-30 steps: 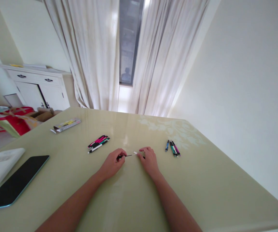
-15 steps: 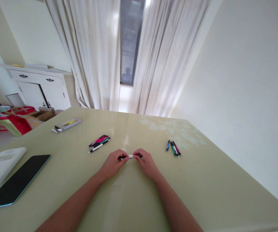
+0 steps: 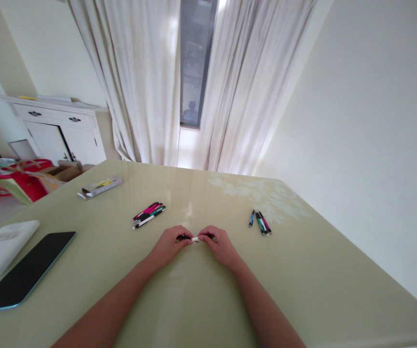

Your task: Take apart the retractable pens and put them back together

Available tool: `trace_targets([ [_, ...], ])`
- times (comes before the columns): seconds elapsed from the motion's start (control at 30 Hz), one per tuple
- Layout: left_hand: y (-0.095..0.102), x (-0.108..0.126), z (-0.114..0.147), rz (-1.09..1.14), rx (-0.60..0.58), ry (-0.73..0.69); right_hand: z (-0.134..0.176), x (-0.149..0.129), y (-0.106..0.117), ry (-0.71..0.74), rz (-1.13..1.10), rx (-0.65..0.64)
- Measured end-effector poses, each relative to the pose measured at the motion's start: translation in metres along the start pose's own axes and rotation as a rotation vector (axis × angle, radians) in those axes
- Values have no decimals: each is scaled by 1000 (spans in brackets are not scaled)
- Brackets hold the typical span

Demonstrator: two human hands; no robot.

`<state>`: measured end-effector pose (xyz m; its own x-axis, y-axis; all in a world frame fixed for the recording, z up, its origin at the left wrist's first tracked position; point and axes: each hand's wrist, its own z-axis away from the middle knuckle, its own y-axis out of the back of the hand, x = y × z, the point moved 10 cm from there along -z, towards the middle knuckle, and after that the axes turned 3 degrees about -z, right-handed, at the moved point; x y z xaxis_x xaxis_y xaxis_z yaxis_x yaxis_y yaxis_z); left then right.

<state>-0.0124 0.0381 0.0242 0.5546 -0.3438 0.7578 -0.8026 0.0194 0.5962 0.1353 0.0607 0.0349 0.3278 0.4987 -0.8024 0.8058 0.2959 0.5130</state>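
Low over the middle of the table, my left hand [image 3: 174,241] and my right hand [image 3: 213,241] meet around one black-and-white pen [image 3: 195,239]. Left fingers pinch its black part, while the right fingers close on the other end; a short white stretch shows between the fingertips. Whether its parts are joined or separate I cannot tell. To the left beyond my hands lies a pile of pens [image 3: 149,215], pink, black, green and white. On the right rests a smaller group of pens [image 3: 263,223], with a blue one [image 3: 251,218] beside it.
An opened pen box [image 3: 101,187] lies at the table's far left. Nearer on the left are a dark tablet or phone [image 3: 27,270] and a white device [image 3: 5,246]. Beyond the pale green table [image 3: 302,280] hang curtains [image 3: 146,87]; red bags [image 3: 30,181] stand on the floor.
Both hands have dropped slightly toward me with the pen. The white part between the fingertips now looks a little tilted, and the thin dark line beside it shows less. Everything else stays put.
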Motion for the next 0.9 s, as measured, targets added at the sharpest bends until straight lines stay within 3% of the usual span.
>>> trace_targets([
  [0.9, 8, 11, 1, 1, 67, -28, 0, 11, 3, -54, -104, 86],
])
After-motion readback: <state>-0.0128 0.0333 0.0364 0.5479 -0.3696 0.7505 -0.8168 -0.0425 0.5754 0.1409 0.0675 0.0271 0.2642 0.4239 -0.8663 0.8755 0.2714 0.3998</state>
